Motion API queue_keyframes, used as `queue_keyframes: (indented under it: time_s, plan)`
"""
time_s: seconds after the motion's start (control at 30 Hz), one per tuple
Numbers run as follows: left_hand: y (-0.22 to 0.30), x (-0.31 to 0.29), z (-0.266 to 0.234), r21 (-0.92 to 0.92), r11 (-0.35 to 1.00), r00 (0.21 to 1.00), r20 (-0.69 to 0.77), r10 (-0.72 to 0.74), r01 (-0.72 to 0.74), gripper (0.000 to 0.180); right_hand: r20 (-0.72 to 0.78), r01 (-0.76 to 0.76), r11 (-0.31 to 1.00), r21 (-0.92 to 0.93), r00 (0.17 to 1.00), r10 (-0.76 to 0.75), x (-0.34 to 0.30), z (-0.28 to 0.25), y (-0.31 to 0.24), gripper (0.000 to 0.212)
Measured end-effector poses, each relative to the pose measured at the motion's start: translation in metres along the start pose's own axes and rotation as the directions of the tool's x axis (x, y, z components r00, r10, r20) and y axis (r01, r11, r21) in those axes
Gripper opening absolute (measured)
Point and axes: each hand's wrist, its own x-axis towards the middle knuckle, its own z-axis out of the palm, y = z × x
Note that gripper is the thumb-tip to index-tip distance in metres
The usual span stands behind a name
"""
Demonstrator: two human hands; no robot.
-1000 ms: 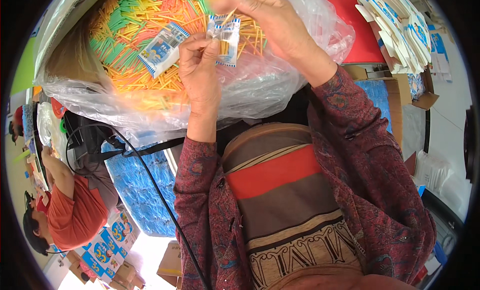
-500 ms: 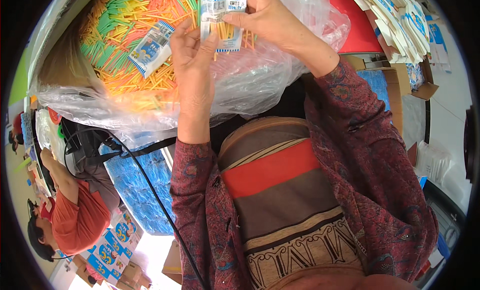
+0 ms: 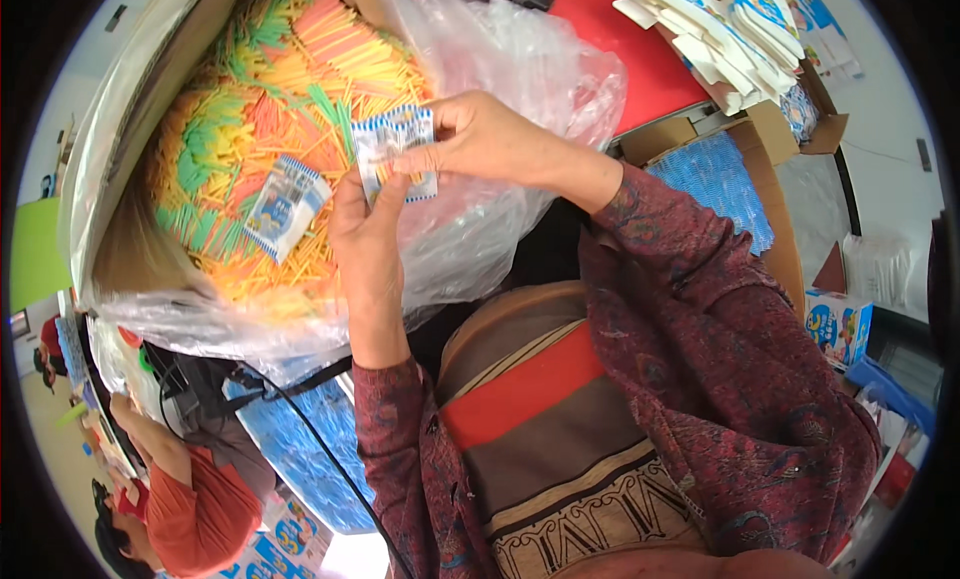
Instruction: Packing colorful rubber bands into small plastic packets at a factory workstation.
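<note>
Both my hands grip a small white packet (image 3: 385, 137) with blue-striped ends, held up over a large box of thin coloured sticks. My right hand (image 3: 475, 139) pinches its right side, thumb lying across the front. At the lower left edge, my left hand (image 3: 368, 234) has thumb and fingers closed on the packet. A second blue-and-white packet (image 3: 288, 209) lies on the sticks just left of my left hand. Yellow, orange, pink and green sticks (image 3: 290, 69) fill the box under both packets. What the held packet contains cannot be made out clearly.
Clear plastic lining (image 3: 480, 239) hangs over the box's near side. Flat white-and-blue cartons (image 3: 720, 39) are piled on a red surface (image 3: 585, 19) at the far right. Blue packets fill a cardboard box (image 3: 775, 199). A co-worker in an orange shirt (image 3: 205, 504) sits lower left.
The view has shifted, so the box sits lower in it. My hands still hold the packet, which has tilted slightly, and my right fingers have closed in more around its edge.
</note>
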Motion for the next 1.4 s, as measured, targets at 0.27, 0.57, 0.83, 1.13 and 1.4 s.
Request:
queue_keyframes:
  time_s: [0.27, 0.57, 0.83, 1.13, 1.4]
  plan:
    - [0.025, -0.005, 0.003, 0.164, 0.970, 0.980, -0.058, 0.191, -0.179, 0.021, -0.304, 0.203, 0.977, -0.060, 0.929, -0.212, -0.013, -0.070, -0.013, 0.028]
    - [0.033, 0.025, -0.101, 0.956, 0.151, 0.859, 0.147, 0.490, -0.250, 0.023, -0.607, -0.124, 0.848, -0.515, 0.752, -0.258, 0.049, -0.167, 0.069, 0.027]
    - [0.027, 0.043, -0.126, 0.970, -0.238, 0.828, 0.166, 0.536, -0.041, 0.032, -0.557, -0.421, 0.443, -0.791, 0.796, -0.239, 0.055, -0.170, 0.063, 0.041]
    - [0.028, 0.053, -0.124, 0.986, -0.156, 0.845, 0.136, 0.518, -0.064, 0.020, -0.576, -0.502, 0.312, -0.807, 0.785, -0.227, 0.032, -0.191, 0.049, 0.028]
    - [0.019, 0.054, -0.132, 0.988, -0.149, 0.791, 0.122, 0.600, -0.040, 0.010, -0.557, 0.037, 0.902, -0.429, 0.776, -0.297, -0.001, -0.116, 0.005, 0.026]
